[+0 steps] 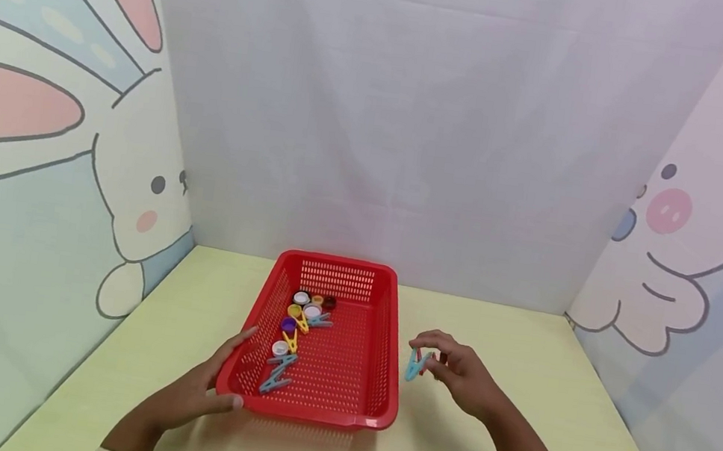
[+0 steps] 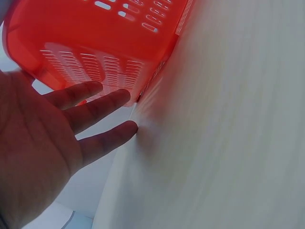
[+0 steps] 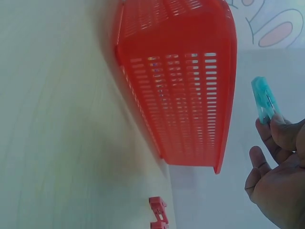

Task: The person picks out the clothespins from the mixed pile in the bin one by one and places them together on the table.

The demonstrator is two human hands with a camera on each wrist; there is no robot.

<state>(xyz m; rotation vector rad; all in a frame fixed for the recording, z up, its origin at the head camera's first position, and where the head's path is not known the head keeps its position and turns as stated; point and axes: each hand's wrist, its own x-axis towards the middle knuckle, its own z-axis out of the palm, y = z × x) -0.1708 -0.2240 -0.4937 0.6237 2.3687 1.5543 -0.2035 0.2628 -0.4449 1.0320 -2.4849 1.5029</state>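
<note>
A red plastic basket [image 1: 380, 348] stands on the pale yellow table. My left hand [image 1: 192, 393] is at its near left corner, fingers straight and spread along the outer wall, thumb by the rim. Right of the basket, my right hand [image 1: 461, 377] pinches a light blue clothespin [image 1: 413, 367] between thumb and fingers. In the right wrist view this clothespin [image 3: 265, 99] points up, apart from the basket wall. A red clothespin [image 3: 158, 211] lies on the table beyond, partly hidden by my right hand in the head view.
Along the basket's left side lie several bottle caps, among them a purple cap [image 1: 288, 324] and a white cap [image 1: 279, 348]. Yellow clothespins [image 1: 290, 341] and grey-blue clothespins [image 1: 275, 383] lie beside them. Cartoon-printed walls flank the table, with a pale curtain [image 1: 401, 125] behind.
</note>
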